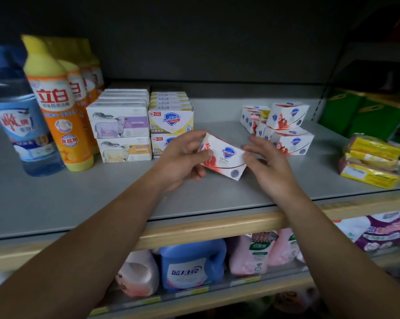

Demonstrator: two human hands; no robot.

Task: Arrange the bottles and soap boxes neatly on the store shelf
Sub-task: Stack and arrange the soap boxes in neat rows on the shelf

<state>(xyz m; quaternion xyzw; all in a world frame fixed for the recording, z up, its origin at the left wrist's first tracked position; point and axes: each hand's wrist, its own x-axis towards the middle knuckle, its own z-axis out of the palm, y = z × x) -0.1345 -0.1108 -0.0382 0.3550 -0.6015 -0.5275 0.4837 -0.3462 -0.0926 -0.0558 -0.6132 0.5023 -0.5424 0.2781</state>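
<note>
My left hand (183, 157) grips a white and red Safeguard soap box (224, 157), tilted, just above the grey shelf (79, 199). My right hand (265, 164) touches the box's right end with thumb and fingertips, its other fingers straight. Behind it lies a loose pile of the same red soap boxes (286, 125). Neat stacks of yellow Safeguard boxes (171, 118) and sheep-print soap boxes (120, 130) stand to the left. Farther left stand orange detergent bottles (61, 111) and a blue bottle (22, 125).
Yellow wrapped soap bars (371, 162) are piled at the shelf's right edge, with green boxes (364, 111) behind them. The lower shelf holds a blue jug (189, 265), pink bottles (252, 254) and purple packs (387, 229). A wooden strip (194, 229) lines the shelf front.
</note>
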